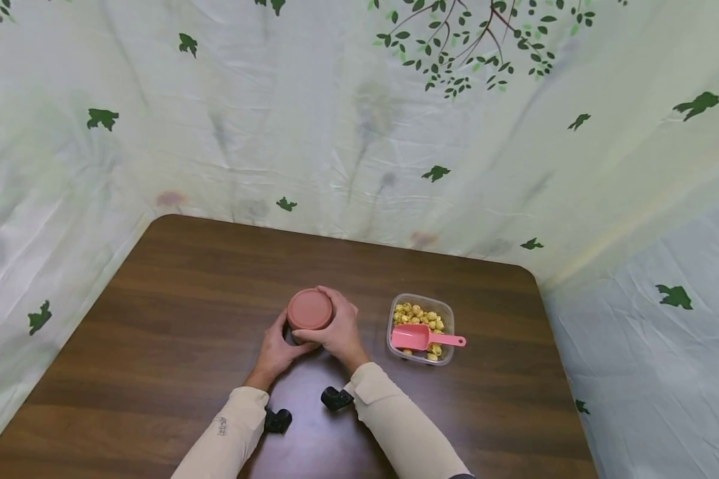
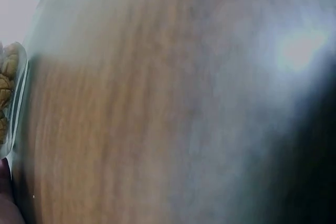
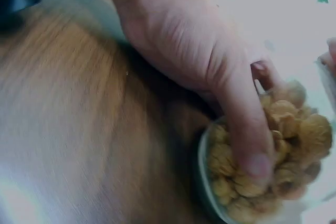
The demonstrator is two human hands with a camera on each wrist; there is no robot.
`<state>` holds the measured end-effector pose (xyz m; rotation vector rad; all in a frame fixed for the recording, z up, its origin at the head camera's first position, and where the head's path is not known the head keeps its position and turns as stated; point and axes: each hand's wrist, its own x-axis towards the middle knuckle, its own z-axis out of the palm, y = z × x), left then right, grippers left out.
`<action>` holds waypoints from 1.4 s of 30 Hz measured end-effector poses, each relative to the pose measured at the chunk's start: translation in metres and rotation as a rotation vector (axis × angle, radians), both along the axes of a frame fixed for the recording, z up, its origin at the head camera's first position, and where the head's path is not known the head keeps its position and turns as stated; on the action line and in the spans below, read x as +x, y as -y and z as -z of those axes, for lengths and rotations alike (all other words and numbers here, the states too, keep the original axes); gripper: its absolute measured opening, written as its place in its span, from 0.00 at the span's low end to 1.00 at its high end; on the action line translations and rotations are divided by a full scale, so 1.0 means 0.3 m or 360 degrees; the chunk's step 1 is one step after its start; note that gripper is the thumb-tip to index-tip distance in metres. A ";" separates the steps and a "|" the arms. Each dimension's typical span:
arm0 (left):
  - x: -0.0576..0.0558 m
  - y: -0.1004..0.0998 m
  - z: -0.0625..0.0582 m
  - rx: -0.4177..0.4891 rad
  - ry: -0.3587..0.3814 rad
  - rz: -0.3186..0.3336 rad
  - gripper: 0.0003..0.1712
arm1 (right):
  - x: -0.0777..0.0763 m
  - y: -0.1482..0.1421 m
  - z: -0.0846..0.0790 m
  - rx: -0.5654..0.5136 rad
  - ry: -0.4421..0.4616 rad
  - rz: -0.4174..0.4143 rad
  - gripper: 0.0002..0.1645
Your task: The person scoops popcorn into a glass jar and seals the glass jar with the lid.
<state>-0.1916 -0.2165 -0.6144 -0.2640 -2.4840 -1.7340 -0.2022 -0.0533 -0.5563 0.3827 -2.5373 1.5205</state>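
Note:
Both hands are at a clear jar (image 3: 205, 163) of popcorn (image 3: 299, 135), topped in the head view by a round dusty-pink lid (image 1: 309, 309). My left hand (image 1: 275, 349) grips the jar's side; the right wrist view shows its thumb (image 3: 254, 145) bent across the popcorn-filled wall. Around the lid's right and near edges curl the fingers and thumb of my right hand (image 1: 340, 329). From above, the lid hides most of the jar. The left wrist view catches only a slice of the popcorn (image 2: 5, 87) through the jar wall at its left edge.
To the right stands a clear square tub (image 1: 419, 360) with popcorn (image 1: 416, 311) in it. A pink scoop (image 1: 412, 336) lies across the tub, handle over its right rim. The brown table (image 1: 174, 319) ends at a leaf-printed curtain (image 1: 335, 133) behind and on both sides.

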 end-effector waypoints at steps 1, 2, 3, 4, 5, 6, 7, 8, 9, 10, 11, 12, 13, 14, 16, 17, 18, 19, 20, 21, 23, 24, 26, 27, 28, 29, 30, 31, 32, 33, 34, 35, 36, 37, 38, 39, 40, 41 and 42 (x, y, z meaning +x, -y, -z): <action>-0.001 0.003 -0.001 0.0001 -0.0008 0.0000 0.52 | -0.003 -0.002 -0.005 0.0001 0.0016 -0.0036 0.56; -0.004 0.006 -0.002 -0.0001 -0.0017 -0.0002 0.52 | -0.009 -0.005 -0.010 -0.0012 0.0037 -0.0088 0.56; -0.006 0.008 -0.002 -0.0007 -0.0023 -0.0005 0.52 | -0.018 -0.011 -0.015 -0.0032 0.0066 -0.0161 0.57; -0.008 0.010 -0.001 -0.0020 -0.0023 -0.0008 0.52 | -0.029 -0.018 -0.019 -0.0058 0.0100 -0.0238 0.57; -0.010 0.011 -0.001 -0.0038 -0.0021 -0.0013 0.52 | -0.041 -0.025 -0.023 -0.0092 0.0135 -0.0318 0.57; -0.012 0.012 0.000 -0.0051 -0.0018 -0.0016 0.52 | -0.052 -0.032 -0.025 -0.0132 0.0172 -0.0395 0.58; -0.013 0.012 0.002 -0.0060 -0.0019 -0.0018 0.52 | -0.061 -0.038 -0.027 -0.0160 0.0202 -0.0452 0.58; -0.013 0.012 0.003 -0.0070 -0.0016 -0.0019 0.52 | -0.068 -0.042 -0.025 -0.0195 0.0223 -0.0500 0.58; -0.013 0.012 0.004 -0.0076 -0.0012 -0.0020 0.52 | -0.072 -0.044 -0.021 -0.0220 0.0240 -0.0526 0.58; -0.012 0.011 0.004 -0.0081 -0.0009 -0.0022 0.52 | -0.073 -0.043 -0.017 -0.0241 0.0239 -0.0528 0.57; -0.011 0.011 0.005 -0.0081 -0.0009 -0.0026 0.52 | -0.071 -0.041 -0.013 -0.0270 0.0234 -0.0521 0.57; -0.009 0.009 0.006 -0.0081 -0.0011 -0.0029 0.52 | -0.068 -0.038 -0.009 -0.0288 0.0225 -0.0493 0.56; -0.008 0.008 0.007 -0.0076 -0.0015 -0.0033 0.52 | -0.063 -0.033 -0.004 -0.0303 0.0205 -0.0454 0.56; -0.007 0.006 0.007 -0.0073 -0.0014 -0.0039 0.52 | -0.057 -0.027 0.001 -0.0313 0.0185 -0.0409 0.55; -0.005 0.002 0.011 -0.0058 -0.0039 -0.0043 0.52 | -0.041 -0.014 0.008 -0.0295 0.0133 -0.0274 0.55; -0.005 0.000 0.013 -0.0053 -0.0047 -0.0048 0.51 | -0.032 -0.006 0.010 -0.0285 0.0111 -0.0204 0.55; -0.005 -0.002 0.015 -0.0047 -0.0060 -0.0048 0.51 | -0.022 0.001 0.012 -0.0262 0.0099 -0.0122 0.55; -0.005 -0.004 0.017 -0.0037 -0.0071 -0.0044 0.51 | -0.011 0.009 0.014 -0.0250 0.0088 -0.0048 0.55; -0.005 -0.005 0.019 -0.0041 -0.0082 -0.0046 0.51 | 0.000 0.017 0.015 -0.0234 0.0085 0.0028 0.55; -0.006 -0.006 0.021 -0.0036 -0.0093 -0.0046 0.51 | 0.010 0.025 0.017 -0.0218 0.0081 0.0096 0.55; -0.005 -0.007 0.023 -0.0035 -0.0103 -0.0051 0.51 | 0.025 0.039 0.019 -0.0215 0.0087 0.0181 0.55; -0.005 -0.008 0.022 -0.0022 -0.0108 -0.0048 0.51 | 0.029 0.042 0.019 -0.0208 0.0101 0.0199 0.55; -0.004 -0.009 0.019 -0.0021 -0.0112 -0.0059 0.51 | 0.026 0.037 0.016 -0.0221 0.0145 0.0150 0.56; -0.003 -0.009 0.018 -0.0014 -0.0106 -0.0056 0.51 | 0.020 0.028 0.013 -0.0253 0.0177 0.0079 0.56; -0.003 -0.008 0.017 -0.0016 -0.0099 -0.0058 0.51 | 0.011 0.016 0.011 -0.0278 0.0213 -0.0006 0.57; -0.004 -0.008 0.018 -0.0025 -0.0092 -0.0056 0.51 | -0.001 0.001 0.007 -0.0298 0.0247 -0.0106 0.57; -0.004 -0.007 0.018 -0.0030 -0.0083 -0.0051 0.52 | -0.015 -0.015 0.003 -0.0327 0.0288 -0.0216 0.57; -0.005 -0.007 0.019 -0.0043 -0.0071 -0.0050 0.52 | -0.030 -0.030 -0.002 -0.0358 0.0321 -0.0328 0.58; -0.006 -0.007 0.020 -0.0050 -0.0056 -0.0049 0.52 | -0.044 -0.043 -0.005 -0.0397 0.0354 -0.0433 0.58; -0.007 -0.006 0.021 -0.0051 -0.0043 -0.0047 0.52 | -0.056 -0.054 -0.007 -0.0400 0.0368 -0.0508 0.58; -0.008 -0.006 0.022 -0.0051 -0.0033 -0.0045 0.52 | -0.065 -0.063 -0.009 -0.0400 0.0374 -0.0559 0.58; -0.008 -0.007 0.022 -0.0051 -0.0021 -0.0038 0.52 | -0.070 -0.068 -0.011 -0.0406 0.0385 -0.0587 0.58; -0.008 -0.007 0.022 -0.0048 -0.0015 -0.0034 0.51 | -0.070 -0.070 -0.015 -0.0413 0.0389 -0.0600 0.58; -0.007 -0.008 0.022 -0.0040 -0.0007 -0.0034 0.51 | -0.063 -0.069 -0.023 -0.0416 0.0377 -0.0589 0.58; -0.007 -0.008 0.022 -0.0036 -0.0009 -0.0036 0.51 | -0.052 -0.066 -0.034 -0.0414 0.0372 -0.0554 0.57; -0.007 -0.008 0.022 -0.0035 -0.0016 -0.0037 0.52 | -0.039 -0.062 -0.046 -0.0413 0.0361 -0.0512 0.56; -0.006 -0.008 0.021 -0.0033 -0.0019 -0.0034 0.52 | -0.025 -0.056 -0.057 -0.0421 0.0339 -0.0468 0.55; -0.005 -0.008 0.020 -0.0036 -0.0024 -0.0033 0.52 | -0.012 -0.050 -0.067 -0.0429 0.0322 -0.0423 0.54; -0.005 -0.009 0.020 -0.0037 -0.0041 -0.0038 0.52 | -0.008 -0.044 -0.059 -0.0439 0.0291 -0.0382 0.54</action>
